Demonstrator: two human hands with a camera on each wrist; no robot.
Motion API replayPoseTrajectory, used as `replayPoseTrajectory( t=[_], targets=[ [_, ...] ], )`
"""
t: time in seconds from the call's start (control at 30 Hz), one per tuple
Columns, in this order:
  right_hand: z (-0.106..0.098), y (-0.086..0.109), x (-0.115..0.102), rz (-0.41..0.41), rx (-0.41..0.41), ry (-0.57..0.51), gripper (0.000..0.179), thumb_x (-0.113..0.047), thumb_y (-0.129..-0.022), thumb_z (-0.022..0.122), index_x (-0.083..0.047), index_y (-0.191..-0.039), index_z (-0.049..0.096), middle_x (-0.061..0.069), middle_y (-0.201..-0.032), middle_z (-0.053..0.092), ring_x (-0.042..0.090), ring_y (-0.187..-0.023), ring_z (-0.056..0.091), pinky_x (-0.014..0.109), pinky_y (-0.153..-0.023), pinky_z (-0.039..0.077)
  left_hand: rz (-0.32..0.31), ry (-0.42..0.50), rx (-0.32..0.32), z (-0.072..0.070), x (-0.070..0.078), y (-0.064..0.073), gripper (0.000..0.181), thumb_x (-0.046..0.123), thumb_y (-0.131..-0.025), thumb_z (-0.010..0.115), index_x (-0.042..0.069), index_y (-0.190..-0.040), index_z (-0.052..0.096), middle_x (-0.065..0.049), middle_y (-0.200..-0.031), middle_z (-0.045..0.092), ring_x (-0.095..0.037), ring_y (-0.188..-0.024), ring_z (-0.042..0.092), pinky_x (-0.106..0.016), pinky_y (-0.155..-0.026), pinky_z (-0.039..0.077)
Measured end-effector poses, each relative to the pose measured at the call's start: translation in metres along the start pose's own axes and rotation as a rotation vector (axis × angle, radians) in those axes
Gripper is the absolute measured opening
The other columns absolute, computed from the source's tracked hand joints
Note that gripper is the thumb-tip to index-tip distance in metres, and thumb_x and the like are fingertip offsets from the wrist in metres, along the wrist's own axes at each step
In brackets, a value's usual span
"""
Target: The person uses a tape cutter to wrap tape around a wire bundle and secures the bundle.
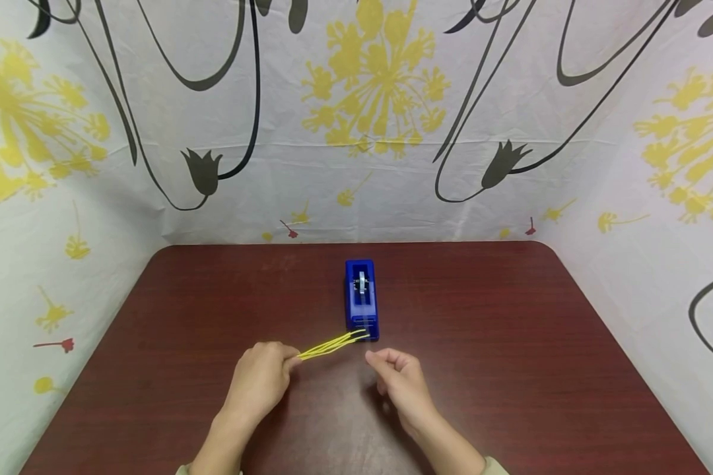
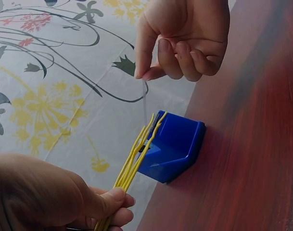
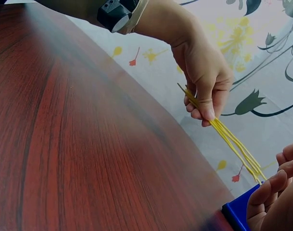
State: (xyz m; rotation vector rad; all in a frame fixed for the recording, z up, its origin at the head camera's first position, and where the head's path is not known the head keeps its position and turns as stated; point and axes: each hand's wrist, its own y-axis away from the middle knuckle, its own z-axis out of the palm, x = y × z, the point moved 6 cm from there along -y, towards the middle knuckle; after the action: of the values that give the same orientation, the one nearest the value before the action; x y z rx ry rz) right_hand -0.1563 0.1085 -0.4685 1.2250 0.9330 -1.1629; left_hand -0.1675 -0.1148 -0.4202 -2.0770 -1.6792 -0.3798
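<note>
My left hand [image 1: 261,376] pinches a bundle of thin yellow wires [image 1: 333,344] between thumb and fingers. Their slightly wavy free ends point right and overlap the front end of a blue tape dispenser [image 1: 361,310]. Thumb and forefinger of my right hand [image 1: 405,386] pinch the end of a clear tape strip [image 2: 145,101], which stretches up from the dispenser in the left wrist view. The other right fingers are curled in. In the right wrist view, the short tail of the wires [image 3: 187,94] sticks out behind the left hand, and my right fingers hide part of the dispenser.
The dark red-brown wooden table [image 1: 511,343] carries the dispenser near its far middle. A white cloth [image 1: 392,198] with yellow flowers and grey stems hangs behind and along both sides of the table. A black wrist camera [image 3: 117,12] is strapped to the left wrist.
</note>
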Motion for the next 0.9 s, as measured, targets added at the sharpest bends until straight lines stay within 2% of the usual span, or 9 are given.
replayPoseTrajectory(
  t=[0.23,0.37,0.57,0.73,0.9],
  targets=[
    [0.000,0.000,-0.001,-0.004,-0.004,-0.014,0.018,-0.010,-0.092,0.070,-0.006,-0.075,0.065,-0.003,-0.056,0.042,0.012,-0.051,0.037,0.023,-0.053,0.037,0.015,-0.001,-0.015,0.012,0.003,-0.003,0.004,0.012,-0.087,0.078,0.013,-0.088,0.082,0.000,-0.081,0.074,-0.022,-0.077,0.071,-0.044,-0.067,0.056],
    [0.000,0.000,-0.001,-0.003,-0.004,-0.016,0.018,-0.010,-0.093,0.070,-0.004,-0.076,0.065,-0.003,-0.056,0.042,0.012,-0.051,0.038,0.023,-0.054,0.037,0.041,0.008,-0.021,0.018,0.007,-0.004,0.005,0.011,-0.087,0.078,0.014,-0.085,0.081,0.004,-0.078,0.073,-0.017,-0.071,0.068,-0.040,-0.064,0.054],
    [0.000,0.000,0.000,-0.005,-0.009,-0.019,0.016,-0.009,-0.092,0.069,-0.004,-0.078,0.065,-0.003,-0.057,0.042,0.012,-0.052,0.038,0.022,-0.054,0.037,0.078,0.015,-0.035,0.023,0.012,-0.006,0.028,0.011,-0.087,0.078,0.018,-0.063,0.065,0.012,-0.060,0.051,-0.009,-0.056,0.046,-0.032,-0.055,0.043],
    [0.000,0.001,0.000,-0.009,-0.014,-0.017,0.014,-0.007,-0.092,0.068,-0.002,-0.079,0.065,-0.002,-0.057,0.041,0.012,-0.052,0.038,0.022,-0.053,0.038,0.095,0.003,-0.032,0.025,0.014,-0.006,0.034,0.012,-0.086,0.078,0.020,-0.059,0.059,0.014,-0.058,0.048,-0.007,-0.055,0.044,-0.031,-0.054,0.041],
    [0.000,0.000,0.000,-0.013,-0.014,-0.015,0.014,-0.006,-0.092,0.068,0.002,-0.081,0.064,-0.002,-0.057,0.041,0.011,-0.052,0.038,0.022,-0.053,0.037,0.101,0.006,-0.045,0.028,0.016,-0.008,0.045,0.012,-0.088,0.078,0.020,-0.055,0.048,0.013,-0.055,0.038,-0.006,-0.053,0.037,-0.028,-0.052,0.038]
  ],
)
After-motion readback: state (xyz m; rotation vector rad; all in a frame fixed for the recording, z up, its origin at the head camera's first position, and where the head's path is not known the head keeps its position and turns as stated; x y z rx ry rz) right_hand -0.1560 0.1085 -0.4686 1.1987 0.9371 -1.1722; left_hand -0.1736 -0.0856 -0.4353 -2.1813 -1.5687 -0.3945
